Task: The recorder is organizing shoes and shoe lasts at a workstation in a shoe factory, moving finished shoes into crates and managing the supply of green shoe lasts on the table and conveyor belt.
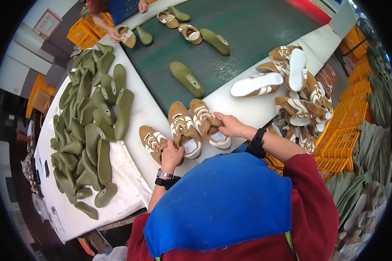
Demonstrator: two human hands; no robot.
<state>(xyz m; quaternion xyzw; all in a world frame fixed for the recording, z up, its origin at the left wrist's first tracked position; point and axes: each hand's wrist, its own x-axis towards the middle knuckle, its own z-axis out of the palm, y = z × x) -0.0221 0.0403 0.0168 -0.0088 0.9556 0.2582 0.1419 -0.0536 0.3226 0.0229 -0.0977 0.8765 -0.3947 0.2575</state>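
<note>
From where I stand, three tan shoes sit side by side on the white tabletop point(244, 108), close in front of the person. The right hand point(231, 125) grasps the collar of the right-hand shoe point(201, 114); the left hand point(172, 156) is curled between the middle shoe point(179, 122) and the outer left shoe point(148, 137), though I cannot tell which it grips. To handle them well, I'd pinch the firmer heel edge, keep the soft collar from folding inward, and line up toes and heels before comparing sides. The uppers look like napped suede, crossed by smooth pale stripes and laces, with rounded toes and white soles. By contrast, the piled foot forms point(91, 143) are dull green, smooth and probably hard plastic, swelling at the heel and tapering forward. The green work surface point(150, 65) beyond looks flat and scuffed pale in patches.
</note>
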